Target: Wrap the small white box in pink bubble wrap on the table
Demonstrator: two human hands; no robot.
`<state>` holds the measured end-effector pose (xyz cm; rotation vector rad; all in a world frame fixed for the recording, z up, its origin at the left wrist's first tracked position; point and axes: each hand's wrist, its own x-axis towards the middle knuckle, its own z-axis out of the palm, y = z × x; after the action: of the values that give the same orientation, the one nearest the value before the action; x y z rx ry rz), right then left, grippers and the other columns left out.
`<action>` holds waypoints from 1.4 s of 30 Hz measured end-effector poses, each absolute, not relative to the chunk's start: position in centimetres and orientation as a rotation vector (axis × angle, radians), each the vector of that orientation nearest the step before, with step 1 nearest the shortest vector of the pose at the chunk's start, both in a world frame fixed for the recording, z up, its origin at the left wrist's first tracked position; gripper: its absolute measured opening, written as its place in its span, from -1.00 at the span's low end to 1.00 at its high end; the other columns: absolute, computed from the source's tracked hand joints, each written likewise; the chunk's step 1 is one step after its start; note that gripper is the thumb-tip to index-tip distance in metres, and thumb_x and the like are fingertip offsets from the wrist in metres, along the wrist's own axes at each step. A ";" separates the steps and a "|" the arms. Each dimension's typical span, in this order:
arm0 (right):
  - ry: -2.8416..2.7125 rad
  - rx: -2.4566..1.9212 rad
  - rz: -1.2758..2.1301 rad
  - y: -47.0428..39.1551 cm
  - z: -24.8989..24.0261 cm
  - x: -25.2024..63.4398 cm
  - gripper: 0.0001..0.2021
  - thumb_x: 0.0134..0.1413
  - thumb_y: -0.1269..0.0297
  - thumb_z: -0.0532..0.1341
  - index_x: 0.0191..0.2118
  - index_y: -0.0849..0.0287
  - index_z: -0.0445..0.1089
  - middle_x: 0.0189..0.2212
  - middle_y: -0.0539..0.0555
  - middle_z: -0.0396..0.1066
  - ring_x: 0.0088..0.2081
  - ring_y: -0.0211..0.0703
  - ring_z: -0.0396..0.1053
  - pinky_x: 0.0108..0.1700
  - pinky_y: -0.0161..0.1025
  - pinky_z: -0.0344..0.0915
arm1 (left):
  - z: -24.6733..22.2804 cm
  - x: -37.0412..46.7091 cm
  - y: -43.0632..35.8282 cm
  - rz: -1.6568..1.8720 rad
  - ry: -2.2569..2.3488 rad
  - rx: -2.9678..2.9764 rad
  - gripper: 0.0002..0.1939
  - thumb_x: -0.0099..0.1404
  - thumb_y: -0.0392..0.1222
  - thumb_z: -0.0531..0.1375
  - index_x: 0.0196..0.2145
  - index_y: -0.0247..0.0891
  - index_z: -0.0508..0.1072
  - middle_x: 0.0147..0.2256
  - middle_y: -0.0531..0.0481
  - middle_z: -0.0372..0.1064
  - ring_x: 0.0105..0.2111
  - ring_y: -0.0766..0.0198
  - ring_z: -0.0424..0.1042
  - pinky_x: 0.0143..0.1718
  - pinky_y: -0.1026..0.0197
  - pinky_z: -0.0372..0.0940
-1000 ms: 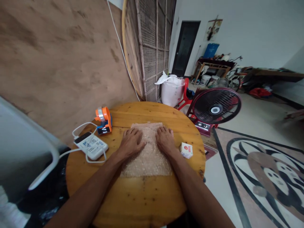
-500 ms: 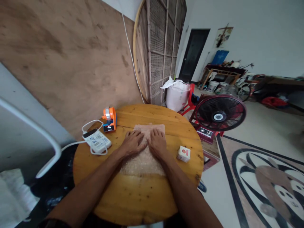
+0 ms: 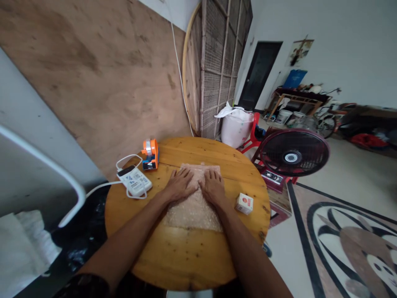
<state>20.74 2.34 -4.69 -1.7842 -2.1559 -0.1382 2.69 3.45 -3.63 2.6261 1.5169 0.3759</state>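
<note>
A round wooden table point(image 3: 182, 265) is yellow-brown and shiny, with little dark spots. A sheet of bubble wrap point(image 3: 195, 215) lies flat on the middle of it. The left hand point(image 3: 180, 186) and the right hand point(image 3: 213, 188) rest on the far part of the sheet, palms down. Both are open flat with the fingers stretched out, and neither one has hold of anything. Near the left edge of the table sits a white gadget point(image 3: 135, 182) with a loopy cord. Just past it stands an orange and blue tape holder point(image 3: 150, 153). A small white box point(image 3: 245, 203) with a red mark sits to the right of the right hand.

A big brown board point(image 3: 124, 82) covers the wall on the left. Next to it leans a big woven tray point(image 3: 215, 62). Behind the table are a fat white sack point(image 3: 235, 128) and a red chair point(image 3: 256, 124). A dark red fan point(image 3: 293, 155) stands on the right. Far back is a dark door point(image 3: 259, 74). The floor point(image 3: 356, 244) has a round panda picture.
</note>
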 end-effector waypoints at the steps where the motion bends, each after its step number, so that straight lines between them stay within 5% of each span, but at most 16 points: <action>1: -2.150 -1.797 -0.138 2.3 -4.7 20.8 -0.49 0.28 0.06 -0.03 0.21 0.27 0.15 0.23 0.32 0.12 0.24 0.13 0.01 0.20 0.04 -0.09 | -3.8 2.7 3.6 0.347 1.549 2.604 -0.35 0.30 0.22 -0.02 0.21 -0.19 0.17 0.29 -0.22 -0.03 0.30 -0.07 -0.09 0.22 -0.24 -0.16; 17: -2.101 -1.883 -0.116 2.7 -4.9 21.0 -0.48 0.30 0.06 -0.07 0.22 0.29 0.15 0.25 0.31 0.10 0.26 0.11 0.00 0.22 0.05 -0.09 | -3.3 1.6 4.3 0.308 1.530 2.578 -0.30 0.26 0.26 0.02 0.21 -0.23 0.17 0.32 -0.27 -0.13 0.32 -0.11 -0.18 0.22 -0.34 -0.24; 22: -2.083 -1.883 -0.108 2.7 -5.0 20.9 -0.49 0.29 0.07 -0.04 0.22 0.29 0.15 0.23 0.31 0.13 0.26 0.12 0.01 0.21 0.04 -0.08 | -2.7 1.8 3.3 0.429 1.319 2.706 -0.46 0.36 0.08 -0.04 0.18 -0.25 0.23 0.28 -0.19 0.02 0.31 0.05 -0.09 0.30 -0.10 -0.21; 28: -2.128 -1.890 -0.056 2.7 -4.0 21.8 -0.51 0.31 0.11 -0.07 0.21 0.29 0.16 0.24 0.28 0.12 0.25 0.10 0.03 0.21 0.02 -0.07 | -3.2 1.3 3.4 0.181 1.233 2.669 -0.16 0.20 0.30 0.06 0.28 -0.26 0.08 0.32 -0.21 -0.09 0.32 -0.03 -0.12 0.28 -0.04 -0.16; 42: -2.179 -1.878 -0.085 2.6 -3.7 22.6 -0.54 0.31 0.13 -0.06 0.19 0.30 0.17 0.23 0.28 0.14 0.22 0.09 0.06 0.19 0.00 -0.08 | -3.7 1.4 3.6 0.140 1.238 2.650 0.00 0.14 0.44 0.02 0.30 -0.36 0.01 0.32 -0.32 -0.18 0.33 -0.10 -0.20 0.30 -0.09 -0.21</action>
<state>22.56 2.58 -3.69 -1.8775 -2.1791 -0.0853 1.42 3.60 -3.72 2.6498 1.2376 0.1405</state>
